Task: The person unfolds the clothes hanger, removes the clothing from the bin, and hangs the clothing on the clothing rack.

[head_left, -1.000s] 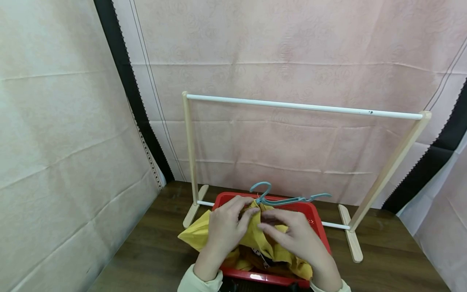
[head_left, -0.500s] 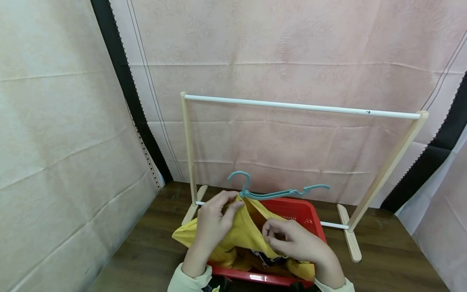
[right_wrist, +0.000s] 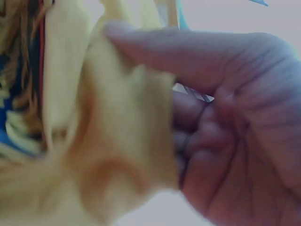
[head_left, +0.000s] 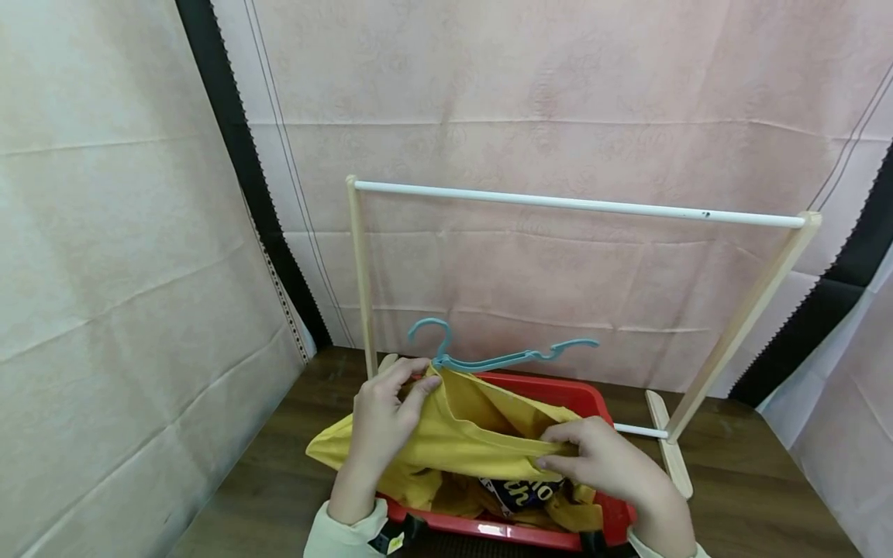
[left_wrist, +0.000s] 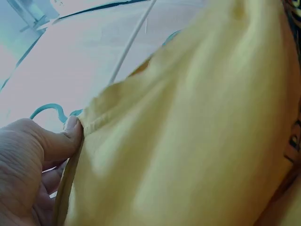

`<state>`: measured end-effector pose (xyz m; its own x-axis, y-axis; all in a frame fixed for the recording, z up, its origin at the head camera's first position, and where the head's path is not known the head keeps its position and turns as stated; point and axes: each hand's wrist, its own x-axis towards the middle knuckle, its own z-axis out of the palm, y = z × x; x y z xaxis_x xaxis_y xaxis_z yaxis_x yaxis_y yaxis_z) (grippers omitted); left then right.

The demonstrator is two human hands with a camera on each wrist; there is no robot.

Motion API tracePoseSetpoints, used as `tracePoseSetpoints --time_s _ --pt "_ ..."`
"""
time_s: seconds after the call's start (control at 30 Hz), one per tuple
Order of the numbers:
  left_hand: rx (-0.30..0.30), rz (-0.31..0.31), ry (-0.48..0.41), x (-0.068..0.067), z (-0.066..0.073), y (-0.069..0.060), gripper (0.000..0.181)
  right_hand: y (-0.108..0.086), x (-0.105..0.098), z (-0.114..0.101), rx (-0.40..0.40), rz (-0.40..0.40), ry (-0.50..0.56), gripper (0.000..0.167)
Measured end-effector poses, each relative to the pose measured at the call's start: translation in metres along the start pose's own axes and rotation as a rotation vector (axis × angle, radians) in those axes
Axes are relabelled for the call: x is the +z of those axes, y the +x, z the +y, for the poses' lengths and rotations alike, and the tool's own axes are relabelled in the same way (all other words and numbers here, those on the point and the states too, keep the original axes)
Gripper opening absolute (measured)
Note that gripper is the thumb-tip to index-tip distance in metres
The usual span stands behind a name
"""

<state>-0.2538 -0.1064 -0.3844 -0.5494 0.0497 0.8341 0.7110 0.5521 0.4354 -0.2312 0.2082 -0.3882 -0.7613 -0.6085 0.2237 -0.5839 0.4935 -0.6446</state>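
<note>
A yellow shirt (head_left: 460,446) with a dark lettered print is stretched between both hands over the red basket. My left hand (head_left: 384,411) pinches its upper edge close to the hook of a light-blue hanger (head_left: 502,361); whether those fingers also hold the hanger is hidden. The hanger's hook and one arm stand above the cloth, while the rest is out of sight. On the other side, my right hand (head_left: 603,461) pinches the shirt's edge between thumb and fingers. The right wrist view shows folded yellow cloth (right_wrist: 131,117) at the thumb, somewhat blurred.
The red basket (head_left: 589,397) sits on a dark wooden table (head_left: 279,480), with yellow cloth in it. Behind rises a rack with a white top bar (head_left: 558,203) and wooden posts (head_left: 743,325). Pale fabric walls (head_left: 593,101) enclose the back and sides.
My left hand and the hanger have moved left and slightly up. My right hand has shifted right and now pinches the shirt, whose opening is spread wider and shows more print.
</note>
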Motion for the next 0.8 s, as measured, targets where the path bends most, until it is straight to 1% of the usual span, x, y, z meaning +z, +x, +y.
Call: tracePoseSetpoints --time_s 0.03,0.07,0.13,0.2,0.23,0.3,0.43,0.53,0.6,0.7,0.8 --pt "0.000 0.000 0.004 -0.001 -0.001 0.000 0.014 -0.002 -0.002 0.001 -0.045 0.046 0.001 0.004" --pt "-0.006 -0.003 0.006 -0.003 -0.002 0.001 0.014 -0.003 -0.005 0.003 -0.097 0.096 -0.004 0.004" --pt "-0.021 -0.009 -0.001 -0.005 -0.004 0.001 0.013 -0.005 -0.009 0.008 -0.208 0.194 -0.028 0.011" --pt "-0.044 -0.023 -0.027 -0.006 -0.006 0.001 0.012 -0.007 -0.012 0.013 -0.291 0.280 -0.060 0.019" --pt "-0.058 -0.033 -0.042 -0.007 -0.007 0.001 0.011 -0.008 -0.013 0.016 -0.318 0.316 -0.082 0.023" --pt "-0.078 -0.047 -0.071 -0.008 -0.010 0.000 0.011 -0.009 -0.016 0.021 -0.342 0.366 -0.121 0.028" --pt "-0.106 -0.064 -0.153 -0.012 -0.014 -0.002 0.012 -0.011 -0.021 0.031 -0.336 0.460 -0.221 0.035" --pt "-0.099 -0.096 -0.190 -0.015 -0.015 -0.002 0.015 -0.014 -0.025 0.036 -0.347 0.554 -0.267 0.041" --pt "-0.083 -0.130 -0.179 -0.017 -0.015 -0.002 0.015 -0.016 -0.028 0.038 -0.376 0.606 -0.266 0.044" --pt "-0.065 -0.162 -0.144 -0.018 -0.015 -0.002 0.016 -0.019 -0.033 0.034 -0.435 0.642 -0.209 0.047" --pt "-0.083 -0.181 -0.116 -0.017 -0.014 -0.003 0.019 -0.022 -0.037 0.024 -0.476 0.655 -0.160 0.047"
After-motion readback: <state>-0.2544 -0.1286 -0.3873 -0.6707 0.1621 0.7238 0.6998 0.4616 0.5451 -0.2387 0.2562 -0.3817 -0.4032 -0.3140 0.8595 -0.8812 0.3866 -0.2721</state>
